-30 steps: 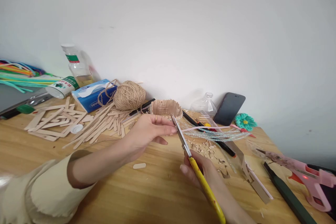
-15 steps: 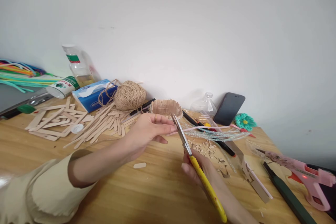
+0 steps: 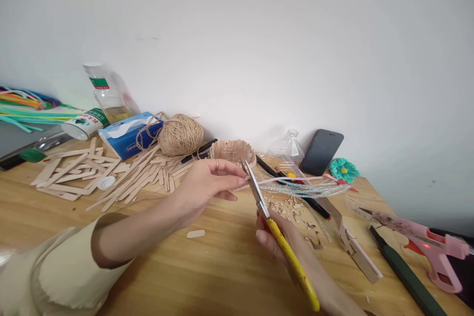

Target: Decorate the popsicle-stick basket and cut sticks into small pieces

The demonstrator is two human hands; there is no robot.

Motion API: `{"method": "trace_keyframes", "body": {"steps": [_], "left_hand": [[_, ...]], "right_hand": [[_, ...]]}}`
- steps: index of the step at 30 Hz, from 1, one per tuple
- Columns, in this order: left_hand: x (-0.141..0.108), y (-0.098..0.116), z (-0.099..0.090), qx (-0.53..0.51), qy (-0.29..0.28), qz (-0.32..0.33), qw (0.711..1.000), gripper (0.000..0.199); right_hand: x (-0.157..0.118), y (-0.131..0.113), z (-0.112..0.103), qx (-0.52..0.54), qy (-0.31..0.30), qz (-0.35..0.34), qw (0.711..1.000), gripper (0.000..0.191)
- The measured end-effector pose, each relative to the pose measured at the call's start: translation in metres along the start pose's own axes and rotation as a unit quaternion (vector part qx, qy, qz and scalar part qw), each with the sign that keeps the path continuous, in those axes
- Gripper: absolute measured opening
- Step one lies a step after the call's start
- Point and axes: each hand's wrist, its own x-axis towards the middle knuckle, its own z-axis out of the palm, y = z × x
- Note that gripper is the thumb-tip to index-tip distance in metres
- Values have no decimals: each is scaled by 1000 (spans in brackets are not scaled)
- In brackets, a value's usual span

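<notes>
The right hand [image 3: 293,238] grips yellow-handled scissors [image 3: 277,233] while the left hand [image 3: 205,183] pinches a small piece [image 3: 248,177], perhaps wood.

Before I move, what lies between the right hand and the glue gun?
The head view shows small scraps, a pink-edged tan piece and a dark green tool between the right hand and the glue gun.

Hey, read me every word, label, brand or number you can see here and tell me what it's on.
Possibly "KAI", blurred red letters, the rest unclear: lying container.
Pale print, too blurred to read: blue pack.
Label print too small to read: upright bottle.
Nothing else legible.
</notes>
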Motion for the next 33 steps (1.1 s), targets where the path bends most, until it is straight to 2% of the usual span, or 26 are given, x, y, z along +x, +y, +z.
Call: {"method": "trace_keyframes", "body": {"steps": [7, 17, 22, 27, 33], "left_hand": [[0, 0, 2, 3, 13, 3, 1000, 8], [-1, -2, 3, 11, 7, 3, 1000, 7], [-2, -1, 1, -2, -29, 7, 1000, 10], [0, -2, -1, 16, -66, -9, 998, 10], [1, -2, -1, 36, -42, -20, 998, 7]], "right_hand": [[-2, 1, 1, -6, 1, -8, 1000, 53], [-2, 1, 2, -3, 6, -12, 1000, 48], [-2, 3, 0, -17, 20, -4, 1000, 54], [-3, 4, 1, 0, 5, -14, 1000, 50], [-3, 4, 1, -12, 1, -21, 1000, 50]]}}
